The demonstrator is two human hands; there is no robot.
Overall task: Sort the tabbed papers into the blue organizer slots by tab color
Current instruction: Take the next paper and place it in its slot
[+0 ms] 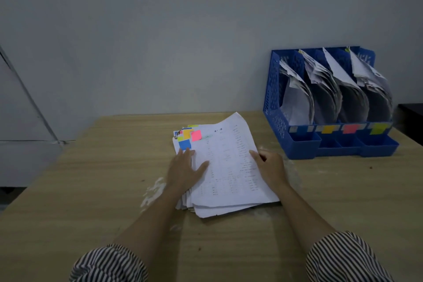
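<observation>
Two hands: left [183, 168] flat on one paper stack [225, 167]; right [271, 167] pinches top sheet; organizer [274, 107], four slots.

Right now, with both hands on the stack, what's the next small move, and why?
Probably lift the top sheet with the right hand and carry it to the pink slot: its tab is pink, and the left hand presses the stack flat.

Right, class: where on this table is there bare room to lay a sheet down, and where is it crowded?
Bare wood lies left of the paper stack, out to the table's left edge, and between the stack and the blue organizer, right of the right hand. It is crowded at the stack, under the left hand, and in the organizer's four filled slots.
</observation>
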